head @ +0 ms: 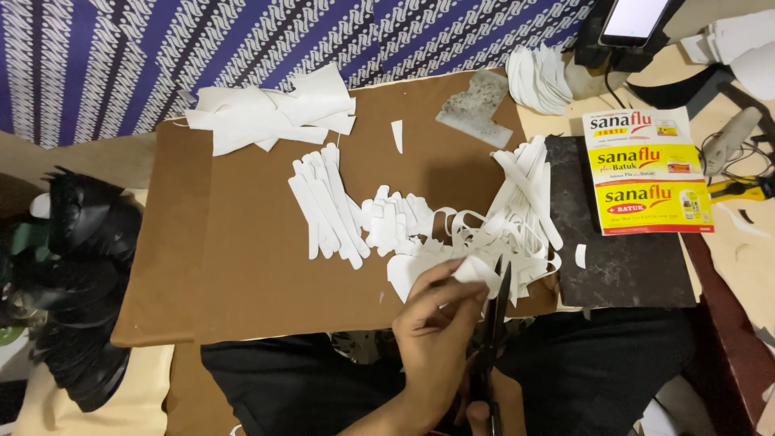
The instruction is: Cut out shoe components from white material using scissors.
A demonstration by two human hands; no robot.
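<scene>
White paper [476, 270] sits low and centre in the frame, pinched in our left hand [436, 323], whose fingers [452, 278] are clamped on its edge. Just right of it stand the scissors [498, 311], blades close to shut at the paper. Our right hand [478, 416] is mostly hidden at the bottom edge, so we cannot tell its grip. Our fingertips lie near the blades and could get nicked; loose strips [327, 206] on the brown board [242, 242] could slide off.
</scene>
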